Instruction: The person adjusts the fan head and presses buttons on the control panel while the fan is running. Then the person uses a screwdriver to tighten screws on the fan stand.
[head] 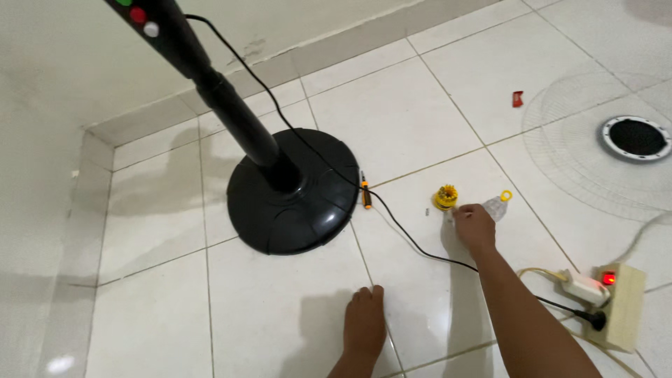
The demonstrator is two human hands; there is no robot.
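My right hand (474, 225) reaches down to the white floor tile, fingers curled, fingertips at the floor just right of a yellow ribbed fan nut (445, 197). A clear plastic piece with a yellow ring (498, 205) lies against the hand's far side. A tiny screw (426, 209) sits left of the nut. Whether the fingers pinch anything is hidden. My left hand (365, 323) lies flat on the tile nearer to me, holding nothing. The black round base (294, 210) of a standing fan is to the left, its pole (231, 105) rising toward the camera.
An orange-and-black screwdriver (365, 191) lies by the base's edge. A black cable (413, 241) runs under my right arm to a power strip on a wooden block (616, 308) with a red light. A white fan grille (602, 161) and a small red piece (517, 99) lie further right.
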